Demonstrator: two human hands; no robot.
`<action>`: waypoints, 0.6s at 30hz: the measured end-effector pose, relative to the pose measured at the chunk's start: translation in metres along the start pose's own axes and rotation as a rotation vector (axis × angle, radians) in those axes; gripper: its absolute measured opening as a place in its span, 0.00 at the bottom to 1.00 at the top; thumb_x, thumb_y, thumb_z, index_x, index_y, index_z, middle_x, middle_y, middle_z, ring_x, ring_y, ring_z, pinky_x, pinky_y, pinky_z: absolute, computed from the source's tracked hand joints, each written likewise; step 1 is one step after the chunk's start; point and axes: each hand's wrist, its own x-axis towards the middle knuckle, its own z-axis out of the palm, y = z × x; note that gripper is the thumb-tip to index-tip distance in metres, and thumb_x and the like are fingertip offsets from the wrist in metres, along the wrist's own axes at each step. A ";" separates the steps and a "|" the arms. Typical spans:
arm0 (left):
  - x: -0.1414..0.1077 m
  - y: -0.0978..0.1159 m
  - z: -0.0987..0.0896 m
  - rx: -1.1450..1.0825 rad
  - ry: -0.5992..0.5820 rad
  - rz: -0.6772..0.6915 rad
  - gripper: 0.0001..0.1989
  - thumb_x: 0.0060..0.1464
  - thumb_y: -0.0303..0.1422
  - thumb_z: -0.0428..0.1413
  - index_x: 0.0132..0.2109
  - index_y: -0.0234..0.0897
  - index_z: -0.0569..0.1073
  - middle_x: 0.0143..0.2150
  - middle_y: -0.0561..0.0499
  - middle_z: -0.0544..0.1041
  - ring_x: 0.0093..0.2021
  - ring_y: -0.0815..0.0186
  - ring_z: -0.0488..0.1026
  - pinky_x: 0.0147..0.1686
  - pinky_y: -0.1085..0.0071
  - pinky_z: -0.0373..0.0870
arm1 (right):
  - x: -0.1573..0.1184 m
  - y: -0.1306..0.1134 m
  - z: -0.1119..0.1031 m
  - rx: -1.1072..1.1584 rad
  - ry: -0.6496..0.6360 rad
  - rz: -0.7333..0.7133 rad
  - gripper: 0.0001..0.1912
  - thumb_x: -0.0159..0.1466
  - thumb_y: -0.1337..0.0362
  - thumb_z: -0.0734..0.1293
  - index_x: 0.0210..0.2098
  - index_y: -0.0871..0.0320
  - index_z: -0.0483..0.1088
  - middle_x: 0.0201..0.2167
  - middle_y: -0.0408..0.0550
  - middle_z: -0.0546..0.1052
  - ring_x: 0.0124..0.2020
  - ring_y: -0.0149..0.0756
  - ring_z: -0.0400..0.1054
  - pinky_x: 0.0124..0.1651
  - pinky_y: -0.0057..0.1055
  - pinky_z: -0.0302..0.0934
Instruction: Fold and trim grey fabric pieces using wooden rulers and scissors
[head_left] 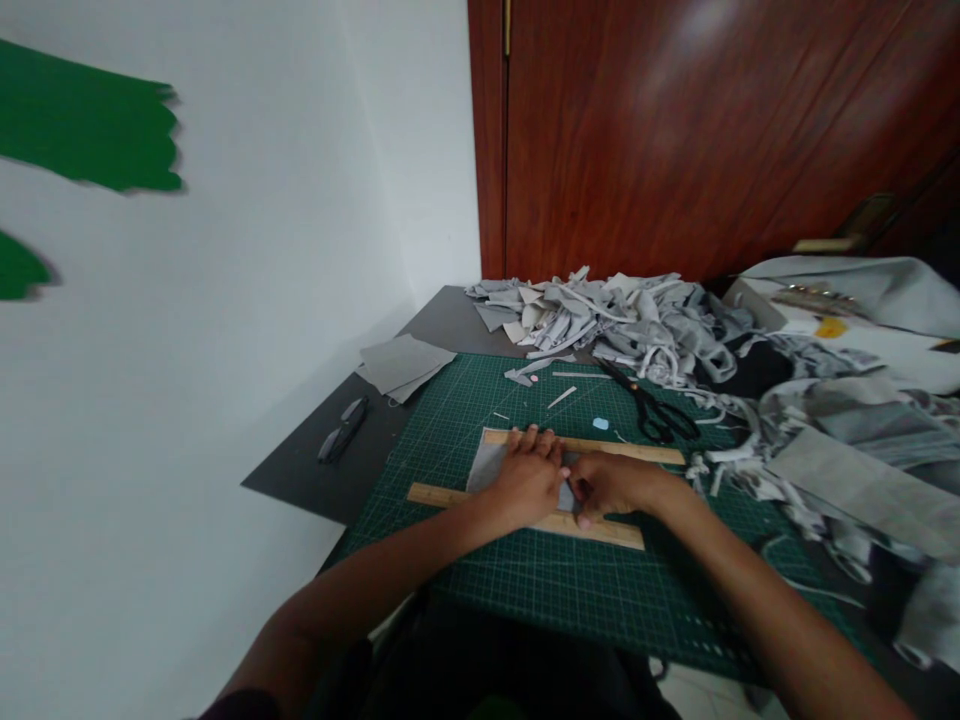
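Head view: left hand [531, 480] flat, palm down, fingers extended, pressing on grey cloth piece [486, 467]; nothing gripped. Cloth lies under it, showing on both sides. Right hand [609, 483] just beside it, fingers bent, thumb at lower wooden ruler [611, 531]; can't tell if it pinches anything. Upper wooden ruler [637, 450] runs along left fingertips. All on green cutting mat [487, 585]. Beyond right hand: black scissors [664, 415], blue chip [601, 424], scrap pile [615, 315] farther out. Glasses [343, 432] well left of left hand.
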 end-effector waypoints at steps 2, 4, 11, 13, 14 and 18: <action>0.001 0.000 -0.003 -0.032 -0.029 0.005 0.25 0.73 0.38 0.43 0.70 0.30 0.65 0.72 0.37 0.65 0.73 0.45 0.59 0.70 0.42 0.54 | 0.000 0.000 0.000 0.002 0.001 0.014 0.15 0.50 0.58 0.80 0.27 0.58 0.72 0.27 0.41 0.75 0.30 0.36 0.68 0.32 0.31 0.55; 0.003 -0.001 -0.006 -0.054 -0.055 0.014 0.25 0.73 0.37 0.44 0.69 0.31 0.65 0.72 0.37 0.65 0.73 0.43 0.58 0.69 0.40 0.54 | 0.000 0.001 0.001 0.012 0.001 0.022 0.15 0.49 0.59 0.79 0.27 0.58 0.72 0.27 0.41 0.74 0.30 0.36 0.68 0.32 0.31 0.55; 0.001 -0.008 0.006 -0.054 -0.073 0.072 0.29 0.73 0.39 0.41 0.73 0.28 0.58 0.76 0.35 0.57 0.77 0.37 0.48 0.71 0.35 0.46 | 0.003 0.006 0.003 0.057 -0.016 0.027 0.16 0.47 0.59 0.79 0.25 0.57 0.68 0.25 0.39 0.71 0.29 0.35 0.65 0.31 0.30 0.53; -0.001 -0.011 0.009 -0.069 -0.068 0.090 0.30 0.74 0.40 0.40 0.74 0.26 0.56 0.77 0.34 0.55 0.77 0.37 0.44 0.72 0.35 0.43 | 0.003 0.006 0.004 0.071 -0.013 0.019 0.17 0.47 0.58 0.78 0.25 0.56 0.67 0.26 0.39 0.70 0.30 0.35 0.64 0.32 0.30 0.53; -0.002 -0.012 0.009 -0.082 -0.070 0.095 0.31 0.74 0.41 0.41 0.74 0.26 0.56 0.77 0.34 0.54 0.78 0.37 0.44 0.72 0.36 0.42 | 0.003 0.006 0.004 0.070 -0.013 0.029 0.17 0.47 0.59 0.78 0.26 0.56 0.67 0.26 0.39 0.70 0.30 0.36 0.65 0.32 0.30 0.52; -0.005 -0.015 0.004 -0.122 -0.072 0.120 0.31 0.73 0.44 0.42 0.74 0.28 0.57 0.77 0.35 0.55 0.78 0.40 0.44 0.72 0.36 0.43 | 0.001 0.006 0.007 0.050 -0.008 0.104 0.16 0.46 0.62 0.78 0.28 0.56 0.67 0.28 0.40 0.71 0.32 0.37 0.65 0.33 0.30 0.51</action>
